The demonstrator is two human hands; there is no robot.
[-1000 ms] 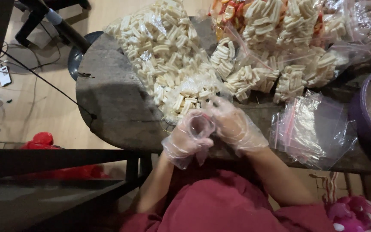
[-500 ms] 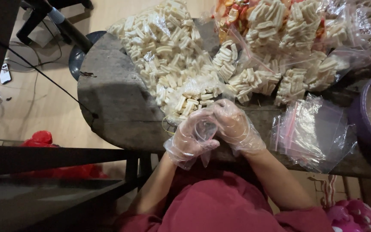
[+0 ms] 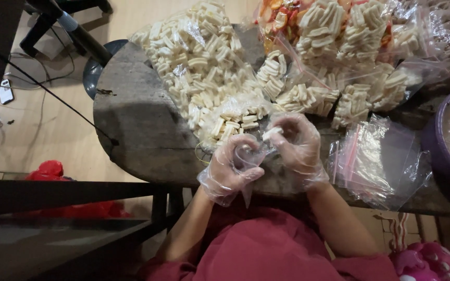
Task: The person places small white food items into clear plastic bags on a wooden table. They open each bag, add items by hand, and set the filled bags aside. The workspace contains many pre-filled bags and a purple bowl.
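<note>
A small clear bag (image 3: 246,156) sits right at the near edge of the table (image 3: 136,130), pinched in the left hand (image 3: 231,171), whose gloved grip is curled tight around the bag's mouth. The right hand (image 3: 299,148) is closed narrow on a single pale cracker piece (image 3: 272,133), thumb and fingertips holding it just above the bag's opening. Both hands wear thin clear gloves.

How much is in that little bag? Hard to tell, as the plastic and the glove blur together, so I can't say whether it is nearly full or barely begun.

Just beyond the hands, touching the fingertips almost, a loose heap of crackers (image 3: 204,73) spreads from the near edge up toward the far edge of the table, part of it under a wrinkled plastic sheet. That heap is big, so by my reading plenty is left to pack.

To the right, a stack of empty flat bags (image 3: 376,161) lies by the near right edge, a good number unused. Along the far right, several filled clear bags of crackers (image 3: 360,57) are piled up, so a fair share looks done. A purple tub (image 3: 438,151) peeks in at the right edge. Below the table, a pink toy (image 3: 423,260) and a red bundle (image 3: 48,169) rest on the floor.
</note>
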